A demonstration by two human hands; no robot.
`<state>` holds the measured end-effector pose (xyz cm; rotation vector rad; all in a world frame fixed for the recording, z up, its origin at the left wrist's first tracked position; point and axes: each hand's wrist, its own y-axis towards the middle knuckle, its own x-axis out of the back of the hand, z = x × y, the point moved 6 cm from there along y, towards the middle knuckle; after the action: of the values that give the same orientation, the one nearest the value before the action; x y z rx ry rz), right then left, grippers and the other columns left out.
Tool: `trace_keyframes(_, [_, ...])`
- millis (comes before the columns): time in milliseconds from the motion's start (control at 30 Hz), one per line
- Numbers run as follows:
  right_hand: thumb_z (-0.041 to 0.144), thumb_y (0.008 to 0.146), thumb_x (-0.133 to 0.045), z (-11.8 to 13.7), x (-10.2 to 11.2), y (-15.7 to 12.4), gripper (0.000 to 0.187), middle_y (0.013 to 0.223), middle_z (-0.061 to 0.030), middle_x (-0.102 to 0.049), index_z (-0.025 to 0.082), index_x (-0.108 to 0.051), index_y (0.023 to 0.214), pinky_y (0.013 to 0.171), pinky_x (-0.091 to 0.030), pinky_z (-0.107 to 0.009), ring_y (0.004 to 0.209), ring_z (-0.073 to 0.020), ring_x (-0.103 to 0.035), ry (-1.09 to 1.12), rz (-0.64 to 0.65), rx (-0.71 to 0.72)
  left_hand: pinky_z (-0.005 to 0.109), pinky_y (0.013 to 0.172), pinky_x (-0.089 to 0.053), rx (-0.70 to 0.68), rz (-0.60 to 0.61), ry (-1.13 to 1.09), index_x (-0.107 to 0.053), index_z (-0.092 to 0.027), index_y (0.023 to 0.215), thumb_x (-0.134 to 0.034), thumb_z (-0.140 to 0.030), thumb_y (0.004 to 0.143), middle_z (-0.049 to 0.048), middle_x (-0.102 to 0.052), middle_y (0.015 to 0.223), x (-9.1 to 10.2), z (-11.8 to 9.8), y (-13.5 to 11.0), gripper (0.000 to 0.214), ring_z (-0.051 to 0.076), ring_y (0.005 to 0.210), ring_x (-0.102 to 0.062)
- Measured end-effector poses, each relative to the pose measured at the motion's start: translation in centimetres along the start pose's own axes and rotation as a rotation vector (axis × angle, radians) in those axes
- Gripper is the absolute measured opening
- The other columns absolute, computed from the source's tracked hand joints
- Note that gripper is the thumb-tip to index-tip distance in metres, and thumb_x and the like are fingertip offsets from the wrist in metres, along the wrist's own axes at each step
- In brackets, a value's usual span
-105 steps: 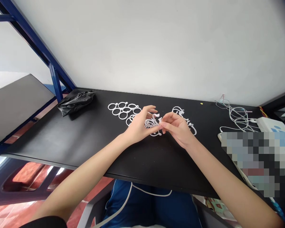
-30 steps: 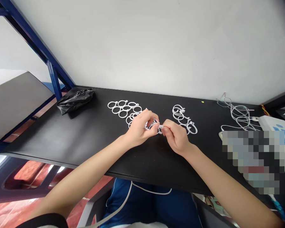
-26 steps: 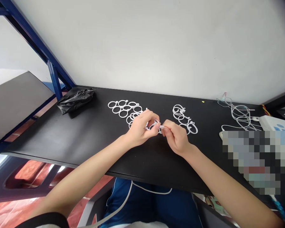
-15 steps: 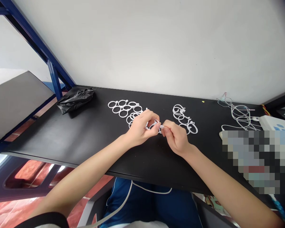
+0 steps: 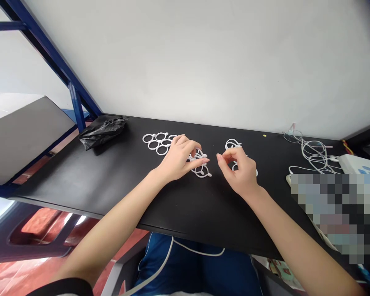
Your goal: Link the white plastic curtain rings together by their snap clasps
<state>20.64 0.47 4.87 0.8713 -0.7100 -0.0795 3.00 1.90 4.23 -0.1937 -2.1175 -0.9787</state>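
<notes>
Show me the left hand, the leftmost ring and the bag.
Left hand (image 5: 178,159): head view, back of the hand.
Leftmost ring (image 5: 153,135): head view, its small knob.
Bag (image 5: 103,133): head view, middle of its crumpled side.

The black surface (image 5: 80,176) looks smooth, with a satin sheen toward its left edge. Near its far left corner, the bag (image 5: 103,132) is thin black plastic — crinkled and glossy. The white rings (image 5: 159,142) look like smooth plastic. Past the far edge, the wall (image 5: 188,61) is matt; below the near edge, the blue trousers (image 5: 200,267) are cloth — soft-looking.
</notes>
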Motion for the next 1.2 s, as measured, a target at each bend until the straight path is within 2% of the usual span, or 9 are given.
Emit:
trace_keyframes(100, [0.023,0.088,-0.058,-1.9,-0.7,0.2,0.004,0.086,-0.0034,-0.065,0.023,-0.054,0.087,0.073,-0.051,-0.034,0.081,-0.0213,-0.064,-0.163,0.164,-0.118,0.044,0.109,-0.030,0.024,0.063,0.099,-0.059,-0.017,0.100,-0.053,-0.055,0.092,0.0016,-0.062,0.083,-0.8,0.4,-0.1,0.039,0.019,0.088,-0.052])
trace_keyframes(200, [0.022,0.084,-0.058,-3.7,-1.0,0.0,0.013,0.102,-0.0095,-0.066,0.021,-0.055,0.097,0.084,-0.050,-0.045,0.095,-0.0290,-0.064,-0.309,0.275,-0.222,0.042,0.104,-0.034,0.052,0.121,0.167,-0.060,-0.016,0.099,-0.052,-0.053,0.094,0.0049,-0.065,0.094,-1.6,0.4,-0.2,0.038,0.020,0.092,-0.052])
trace_keyframes(333, [0.016,0.083,-0.052,-4.8,-1.3,-0.4,0.018,0.105,-0.0106,-0.064,0.021,-0.052,0.100,0.091,-0.047,-0.048,0.097,-0.0288,-0.065,-0.356,0.322,-0.265,0.041,0.101,-0.037,0.101,0.182,0.216,-0.060,-0.016,0.107,-0.048,-0.051,0.097,0.0070,-0.063,0.100,-2.1,0.5,-0.4,0.038,0.022,0.096,-0.051])
trace_keyframes(533, [0.012,0.079,-0.048,-5.7,-1.5,-0.8,0.021,0.102,-0.0082,-0.062,0.022,-0.054,0.096,0.072,-0.048,-0.037,0.083,-0.0244,-0.063,-0.350,0.321,-0.281,0.041,0.095,-0.041,0.136,0.181,0.244,-0.060,-0.015,0.114,-0.048,-0.049,0.097,0.0090,-0.062,0.103,-2.3,0.7,-0.5,0.040,0.024,0.098,-0.052])
trace_keyframes(700, [0.004,0.076,-0.046,-5.7,-1.6,-0.8,0.025,0.093,-0.0058,-0.059,0.021,-0.056,0.092,0.063,-0.046,-0.033,0.069,-0.0192,-0.060,-0.265,0.267,-0.205,0.042,0.093,-0.043,0.142,0.199,0.250,-0.056,-0.011,0.124,-0.046,-0.050,0.097,0.0119,-0.061,0.107,-2.4,0.9,-0.6,0.048,0.026,0.102,-0.053])
trace_keyframes(867, [0.001,0.077,-0.045,-4.3,-0.7,-0.1,0.030,0.095,-0.0070,-0.062,0.021,-0.061,0.095,0.063,-0.050,-0.034,0.069,-0.0198,-0.062,-0.237,0.150,-0.122,0.045,0.096,-0.043,0.151,0.143,0.210,-0.051,-0.010,0.131,-0.048,-0.045,0.098,0.0143,-0.061,0.115,-2.1,0.7,-0.6,0.048,0.028,0.108,-0.052])
trace_keyframes(967, [0.004,0.085,-0.049,-1.7,0.3,0.5,0.025,0.094,-0.0065,-0.066,0.022,-0.063,0.096,0.071,-0.055,-0.035,0.079,-0.0210,-0.066,-0.179,-0.016,0.001,0.045,0.099,-0.043,0.141,0.037,0.116,-0.053,-0.012,0.127,-0.050,-0.038,0.098,0.0142,-0.061,0.119,-1.4,0.0,-0.4,0.039,0.026,0.110,-0.052])
trace_keyframes(1067, [0.003,0.085,-0.059,1.4,1.1,0.4,0.022,0.092,-0.0065,-0.070,0.022,-0.064,0.094,0.075,-0.058,-0.034,0.085,-0.0206,-0.069,-0.084,-0.171,0.184,0.042,0.100,-0.044,0.089,-0.051,-0.059,-0.057,-0.014,0.121,-0.051,-0.035,0.098,0.0127,-0.062,0.118,-0.6,-1.1,-0.2,0.031,0.024,0.109,-0.054])
trace_keyframes(1200, [0.003,0.085,-0.064,4.0,0.4,-0.3,0.024,0.089,-0.0042,-0.074,0.024,-0.064,0.095,0.068,-0.061,-0.029,0.077,-0.0172,-0.071,0.046,-0.136,0.350,0.039,0.101,-0.046,0.115,-0.014,-0.386,-0.058,-0.017,0.123,-0.052,-0.035,0.097,0.0114,-0.064,0.123,-0.6,-2.2,-0.2,0.032,0.021,0.114,-0.058])
